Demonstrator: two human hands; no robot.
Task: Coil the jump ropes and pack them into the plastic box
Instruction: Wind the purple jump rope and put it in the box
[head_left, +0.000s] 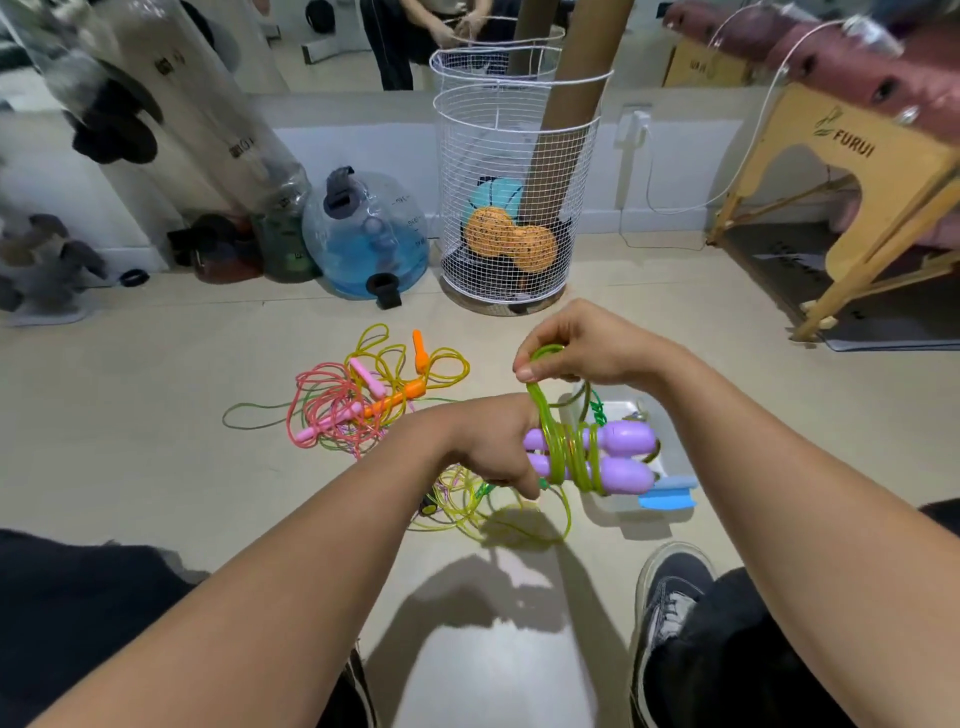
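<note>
1. Two purple plastic jump-rope handles (613, 457) are gripped side by side in the left hand (488, 441).
2. A loop of the translucent green cord (543, 410), wound round the handles, is pinched by the right hand (576, 343).
3. The clear plastic box (670, 462) lies on the floor beneath, seemingly holding another rope.
4. A tangle of pink, orange and yellow ropes (363, 389) lies to the left.

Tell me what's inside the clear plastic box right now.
The clear plastic box shows a bit of green cord; the purple jump-rope handles held in front hide the rest.
</note>
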